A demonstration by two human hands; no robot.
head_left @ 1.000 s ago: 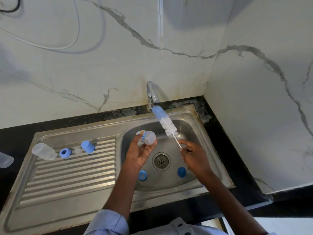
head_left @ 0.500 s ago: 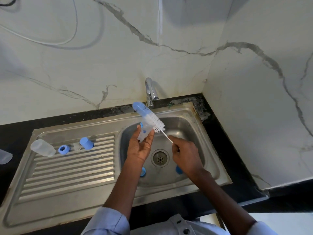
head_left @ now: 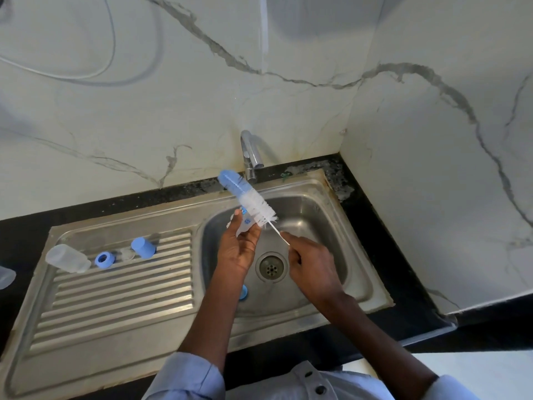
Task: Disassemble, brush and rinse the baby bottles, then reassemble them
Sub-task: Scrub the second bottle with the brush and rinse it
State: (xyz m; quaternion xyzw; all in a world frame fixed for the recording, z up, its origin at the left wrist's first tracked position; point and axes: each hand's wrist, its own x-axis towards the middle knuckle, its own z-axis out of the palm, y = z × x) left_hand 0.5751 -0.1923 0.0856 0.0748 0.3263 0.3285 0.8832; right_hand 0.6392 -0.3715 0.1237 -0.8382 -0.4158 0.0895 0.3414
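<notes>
Bottle in hand: clear baby bottle (head_left: 244, 225), held over the sink basin just left of frame centre, mostly hidden behind fingers and bristles; blue print shows on its side.
Left hand: left hand (head_left: 238, 249) is curled around that bottle, fingertips pointing up the frame.
Right hand: right hand (head_left: 311, 264), a little right of centre, pinches the thin white wire stem of the bottle brush (head_left: 251, 202).
Brush: it slants up and to the left; the white bristles touch the bottle's top, and the blue sponge tip ends just beside the tap (head_left: 249, 154).
Whether bristles are inside the bottle: cannot tell.
Sink: steel sink (head_left: 360, 284) fills the middle of the frame, with the drain (head_left: 271, 267) between the two wrists.
Basin floor: one blue ring (head_left: 243, 293) peeks out from behind the left forearm.
Draining board, left of frame: second clear bottle (head_left: 67, 258) lies on its side; next to it a blue collar (head_left: 103, 260), a clear teat (head_left: 127, 253) and a blue cap (head_left: 142, 248) stand in a row.
Far left edge: part of a clear container (head_left: 5, 278) sits on the black counter (head_left: 26, 226).
</notes>
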